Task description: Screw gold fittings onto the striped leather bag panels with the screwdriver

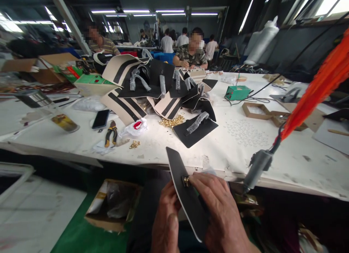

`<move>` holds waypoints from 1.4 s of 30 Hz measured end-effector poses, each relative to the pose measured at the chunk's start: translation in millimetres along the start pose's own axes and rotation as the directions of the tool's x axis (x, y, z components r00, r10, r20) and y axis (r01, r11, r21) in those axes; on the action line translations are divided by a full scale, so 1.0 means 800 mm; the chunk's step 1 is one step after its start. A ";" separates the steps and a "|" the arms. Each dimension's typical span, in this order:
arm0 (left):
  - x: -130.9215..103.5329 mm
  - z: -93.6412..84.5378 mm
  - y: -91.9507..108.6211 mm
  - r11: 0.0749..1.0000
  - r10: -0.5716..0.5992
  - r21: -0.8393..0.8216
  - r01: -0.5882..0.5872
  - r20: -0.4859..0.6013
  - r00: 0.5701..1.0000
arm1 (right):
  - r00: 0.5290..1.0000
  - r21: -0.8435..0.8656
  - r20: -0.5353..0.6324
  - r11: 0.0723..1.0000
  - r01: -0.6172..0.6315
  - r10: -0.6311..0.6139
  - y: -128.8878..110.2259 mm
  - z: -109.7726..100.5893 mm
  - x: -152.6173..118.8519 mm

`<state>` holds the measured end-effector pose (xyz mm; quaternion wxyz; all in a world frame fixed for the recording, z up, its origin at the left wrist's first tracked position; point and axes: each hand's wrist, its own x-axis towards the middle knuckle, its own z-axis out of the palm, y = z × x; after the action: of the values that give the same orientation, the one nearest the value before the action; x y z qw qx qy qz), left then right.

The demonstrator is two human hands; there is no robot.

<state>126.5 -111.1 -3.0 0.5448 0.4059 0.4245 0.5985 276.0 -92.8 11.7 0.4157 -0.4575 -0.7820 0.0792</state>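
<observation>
A black panel (181,173) with a pale edge is held tilted in front of the table edge. My left hand (167,216) grips it from its left side, fingers behind it. My right hand (218,205) is on its right side, fingertips at a small gold metal fitting (186,181) on the black face. Another black panel (195,131) with a plastic-wrapped strap lies on the table beyond, beside a heap of gold pieces (172,122). Behind them is a pile of black and beige pieces (162,80).
Pliers (111,134), a phone (100,119) and a jar (64,122) lie left on the white table (152,151). An electric driver (257,169) hangs at right from an orange cord. A green box (237,93) stands behind. A person (192,54) sits across. A carton (113,205) is below.
</observation>
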 end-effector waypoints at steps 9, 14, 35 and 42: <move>0.037 -0.019 0.005 0.976 -0.203 -0.094 0.197 -0.055 0.978 | 0.979 0.258 0.146 0.961 0.102 -0.143 0.037 -0.032 0.001; 0.036 -0.053 -0.006 0.948 -0.269 0.186 0.260 0.023 0.963 | 0.964 0.402 0.244 0.916 -0.004 -0.103 0.051 -0.027 -0.018; 0.131 -0.024 -0.022 0.875 -0.042 0.471 -0.115 0.310 0.950 | 0.612 0.579 0.528 0.278 -0.767 0.589 0.100 0.016 0.003; 0.191 -0.012 -0.050 0.822 -0.339 0.536 0.193 0.187 0.922 | 0.458 0.293 0.459 0.357 -0.887 0.762 0.126 0.029 0.045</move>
<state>118.3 42.5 -40.4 0.5507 0.5498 0.5401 0.3206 316.8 -1.6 -33.3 0.3196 -0.6523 -0.4361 0.5311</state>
